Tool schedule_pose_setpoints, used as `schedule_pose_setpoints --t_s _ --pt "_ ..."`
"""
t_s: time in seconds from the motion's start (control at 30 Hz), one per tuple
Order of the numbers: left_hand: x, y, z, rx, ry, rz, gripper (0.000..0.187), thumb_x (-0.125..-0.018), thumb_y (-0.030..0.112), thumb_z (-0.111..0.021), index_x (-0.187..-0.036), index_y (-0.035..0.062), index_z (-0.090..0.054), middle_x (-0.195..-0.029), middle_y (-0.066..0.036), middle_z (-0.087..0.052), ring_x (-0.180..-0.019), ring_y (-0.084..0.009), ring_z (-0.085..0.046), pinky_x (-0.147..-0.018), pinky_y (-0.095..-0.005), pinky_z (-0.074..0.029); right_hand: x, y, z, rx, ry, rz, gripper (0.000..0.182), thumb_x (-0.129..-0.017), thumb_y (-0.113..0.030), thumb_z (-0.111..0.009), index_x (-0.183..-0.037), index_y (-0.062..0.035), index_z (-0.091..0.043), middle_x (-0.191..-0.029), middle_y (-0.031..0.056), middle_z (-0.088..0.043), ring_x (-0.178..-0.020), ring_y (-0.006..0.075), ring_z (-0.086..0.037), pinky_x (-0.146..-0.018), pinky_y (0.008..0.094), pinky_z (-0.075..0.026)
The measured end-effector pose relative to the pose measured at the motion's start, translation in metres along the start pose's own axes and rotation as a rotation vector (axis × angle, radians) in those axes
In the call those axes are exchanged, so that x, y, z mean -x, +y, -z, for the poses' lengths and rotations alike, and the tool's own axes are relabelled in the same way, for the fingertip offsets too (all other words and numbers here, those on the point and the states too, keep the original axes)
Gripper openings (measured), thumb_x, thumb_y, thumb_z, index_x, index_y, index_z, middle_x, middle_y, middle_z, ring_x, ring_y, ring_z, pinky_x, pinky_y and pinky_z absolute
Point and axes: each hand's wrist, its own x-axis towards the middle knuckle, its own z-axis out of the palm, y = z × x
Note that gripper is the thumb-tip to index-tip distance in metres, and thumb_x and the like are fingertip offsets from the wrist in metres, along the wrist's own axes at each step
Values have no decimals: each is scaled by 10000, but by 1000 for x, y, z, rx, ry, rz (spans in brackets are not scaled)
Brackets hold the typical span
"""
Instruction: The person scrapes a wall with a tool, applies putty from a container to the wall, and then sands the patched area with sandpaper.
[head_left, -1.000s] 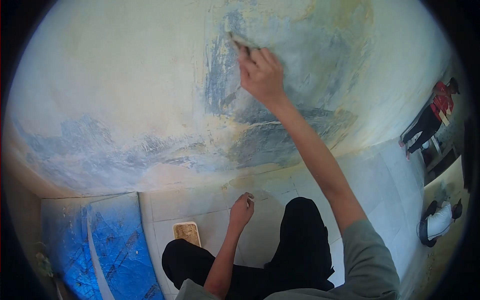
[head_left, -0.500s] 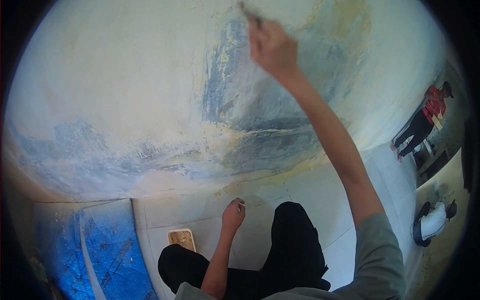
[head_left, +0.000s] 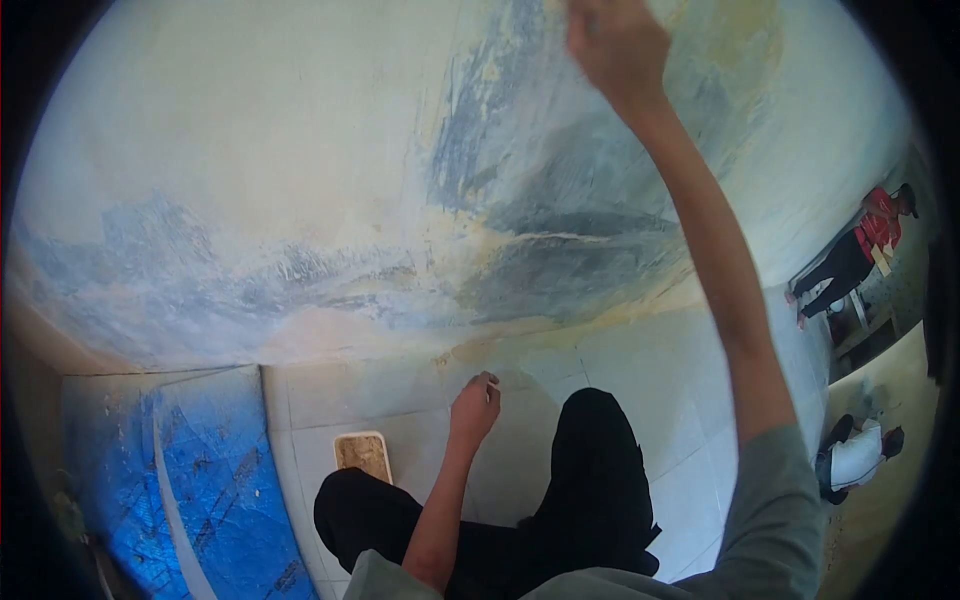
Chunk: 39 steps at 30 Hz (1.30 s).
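High up in front of the wall (head_left: 320,120), my right hand (head_left: 622,55) is closed, its fingertips cut by the top edge of the view. Whatever it grips is outside the picture now; a thin dark tool showed in it a moment earlier. Grey-blue patches with rough, peeled paint and a crack cover the wall below that hand. My left hand (head_left: 475,405) hangs curled above the tiled floor between my knees. A small pale bit shows at its fingers, too small to name.
A white rectangular tub (head_left: 388,440) with brownish stuff inside stands on the floor by my left knee. A blue sheet (head_left: 215,480) lies at the left against the wall. Two other people, one in a red shirt (head_left: 880,220), one in a white shirt (head_left: 855,450), are far right.
My right hand has moved up and to the right along the wall, taking the dark tool out of view. The left hand stays curled in nearly the same place. The view has tilted slightly.
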Motion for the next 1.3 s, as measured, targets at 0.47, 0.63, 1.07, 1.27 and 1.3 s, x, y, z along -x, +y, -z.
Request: schedule_pose_setpoints --t_s 0.47,0.63,1.07,1.27,1.3 --pt "0 -5 0 3 -8 26 147 -841 94 -545 -980 60 -579 -901 -163 -631 -809 -370 -625 -692 -462 -497 96 -109 7 -178 26 -119 212 -801 -66 -641 -996 -105 -714 -737 -15 -547 -647 146 -575 -486 278 -491" --pt "0 -16 -3 -15 31 -32 167 -820 55 -545 -981 49 -588 -860 -166 -627 -725 -330 -622 -664 -418 -485 168 -173 -3 -312 -118 -110 205 -794 -60 -658 -986 -108 -712 -694 5 -503 -615 138 -578 -450 292 -472" --pt "12 2 12 -50 52 -15 166 -845 61 -518 -996 46 -585 -887 -177 -632 -708 -348 -623 -651 -431 -487 262 -187 27 -250 -295 -338 310 -792 -129 -671 -1103 -121 -682 -714 -2 -540 -497 186 -572 -482 310 -499" --pt "19 10 16 -93 34 -10 167 -848 49 -513 -999 41 -584 -884 -178 -632 -690 -341 -621 -644 -428 -486 270 -184 40 -289 -257 -394 301 -806 -130 -680 -1107 -140 -672 -729 2 -556 -540 178 -593 -506 311 -502" --pt "18 13 17 -95 25 4 163 -843 65 -527 -998 55 -577 -887 -161 -628 -744 -345 -627 -663 -441 -495 257 -178 37 -297 -268 -406 301 -806 -130 -680 -1107 -140 -672 -729 2 -556 -540 178 -593 -506 311 -502"
